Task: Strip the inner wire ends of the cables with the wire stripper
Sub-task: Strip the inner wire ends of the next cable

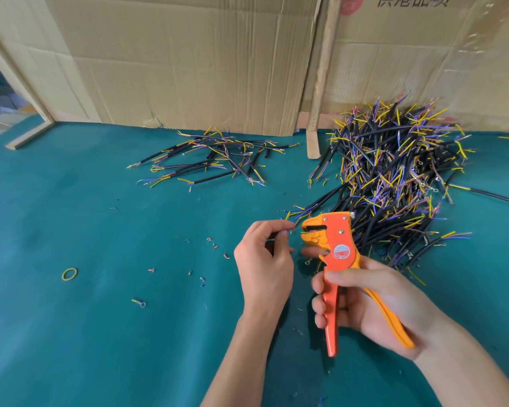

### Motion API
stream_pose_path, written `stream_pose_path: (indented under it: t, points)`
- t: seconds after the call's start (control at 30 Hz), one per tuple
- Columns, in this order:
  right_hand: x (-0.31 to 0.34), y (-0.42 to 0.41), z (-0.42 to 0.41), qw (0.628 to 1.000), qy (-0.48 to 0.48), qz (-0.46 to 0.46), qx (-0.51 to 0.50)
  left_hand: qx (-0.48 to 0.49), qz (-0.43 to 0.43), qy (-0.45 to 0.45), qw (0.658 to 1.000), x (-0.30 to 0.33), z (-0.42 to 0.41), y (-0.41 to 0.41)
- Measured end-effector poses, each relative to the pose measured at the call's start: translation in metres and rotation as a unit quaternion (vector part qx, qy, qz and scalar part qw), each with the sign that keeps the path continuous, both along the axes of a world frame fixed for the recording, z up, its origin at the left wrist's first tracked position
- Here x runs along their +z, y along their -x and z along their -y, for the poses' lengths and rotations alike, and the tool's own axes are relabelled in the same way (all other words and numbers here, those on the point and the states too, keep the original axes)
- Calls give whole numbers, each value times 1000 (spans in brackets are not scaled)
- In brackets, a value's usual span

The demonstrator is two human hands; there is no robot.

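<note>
My right hand (373, 301) grips the two handles of the orange and yellow wire stripper (334, 245), whose jaws point left. My left hand (265, 259) pinches a thin inner wire (294, 229) between thumb and fingertips, and the wire's end reaches into the stripper's jaws. The rest of that cable is hidden under the left hand. A large heap of black cables with yellow, blue and purple inner wires (394, 177) lies behind the stripper at the right. A smaller spread of the same cables (212, 160) lies at the back middle.
The work goes on over a teal mat (86, 318) backed by cardboard sheets (188, 60). Bits of cut insulation (215, 246) are scattered on the mat. A yellow rubber band (70, 273) and a loose ring terminal (138, 302) lie at the left.
</note>
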State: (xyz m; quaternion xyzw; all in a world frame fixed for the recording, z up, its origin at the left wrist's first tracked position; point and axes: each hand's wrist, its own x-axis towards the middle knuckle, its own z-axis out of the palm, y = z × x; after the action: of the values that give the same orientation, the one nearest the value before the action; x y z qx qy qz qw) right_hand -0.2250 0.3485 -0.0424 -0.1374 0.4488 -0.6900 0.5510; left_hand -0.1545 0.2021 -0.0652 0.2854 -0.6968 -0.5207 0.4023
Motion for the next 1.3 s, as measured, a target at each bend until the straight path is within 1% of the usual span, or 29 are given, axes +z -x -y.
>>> stream_pose_path:
  t: [0.1, 0.27, 0.47, 0.77, 1.0, 1.17, 1.3]
  points:
    - [1, 0, -1, 1000, 1, -14, 2, 1, 6, 11, 1000, 0, 1, 0]
    - [4, 0, -3, 999, -8, -19, -28, -9, 9, 23, 1000, 0, 1, -1]
    - [7, -3, -4, 999, -17, -41, -1, -19, 9, 38, 999, 1, 0, -1]
    - [9, -7, -1, 999, -26, -20, -1, -21, 11, 38, 999, 1, 1, -1]
    - [9, -6, 1, 999, -26, -22, -13, -27, 9, 40, 999, 1, 1, -1]
    - [7, -7, 1, 1000, -17, -20, -17, -37, 6, 11, 999, 0, 1, -1]
    - [5, -8, 3, 998, -15, -21, -57, -40, 1, -32, 999, -1, 0, 1]
